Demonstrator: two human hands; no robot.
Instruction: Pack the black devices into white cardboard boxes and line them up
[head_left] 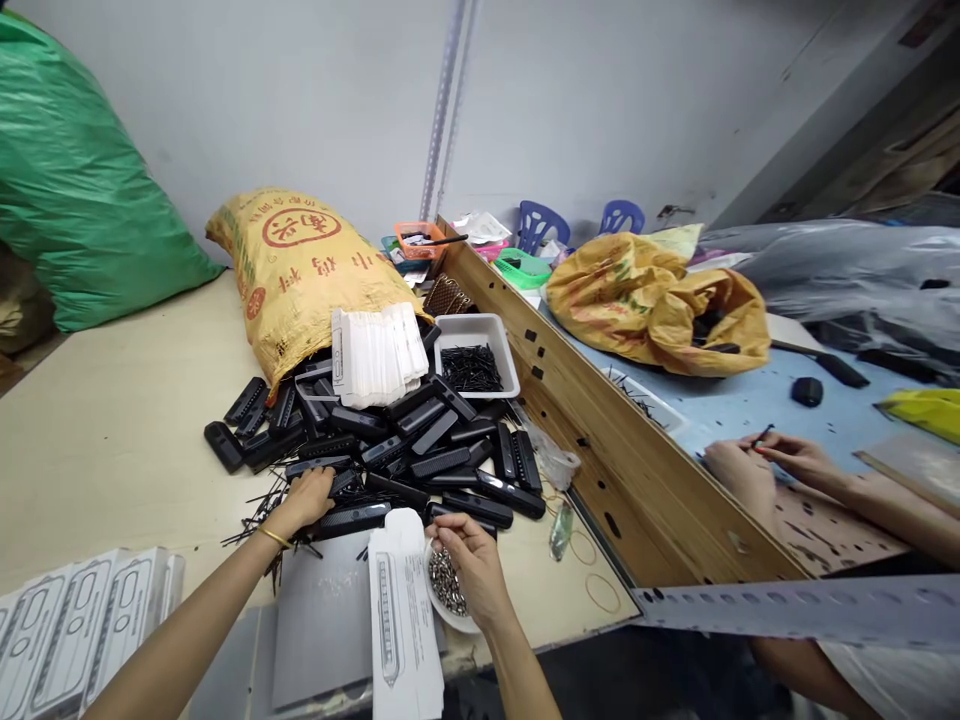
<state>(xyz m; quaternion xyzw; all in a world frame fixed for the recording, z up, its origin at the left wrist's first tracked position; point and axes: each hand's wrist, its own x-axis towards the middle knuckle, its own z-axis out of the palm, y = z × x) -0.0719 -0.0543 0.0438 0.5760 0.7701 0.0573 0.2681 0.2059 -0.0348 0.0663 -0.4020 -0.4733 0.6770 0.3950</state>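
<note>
My left hand (307, 498) reaches into a heap of black oblong plastic casings (439, 462), its fingers curled over one ribbed casing (345, 484). Thin black sticks (259, 515) lie scattered beside that wrist. Over a round white bowl (459, 624) of small shiny metal parts (444, 580), my right hand (472, 560) has thumb and fingertips drawn together; whatever is between them is too small to make out. A flat white printed carton (405, 610) lies between my hands, partly over a grey plate (322, 620).
A yellow woven sack (315, 260) and a stack of white cartons (379, 355) sit behind the heap, near a white tray (512, 365) of black sticks. More boxes (82, 630) stand front left. A wooden divider (600, 440) separates a co-worker's hands (757, 470).
</note>
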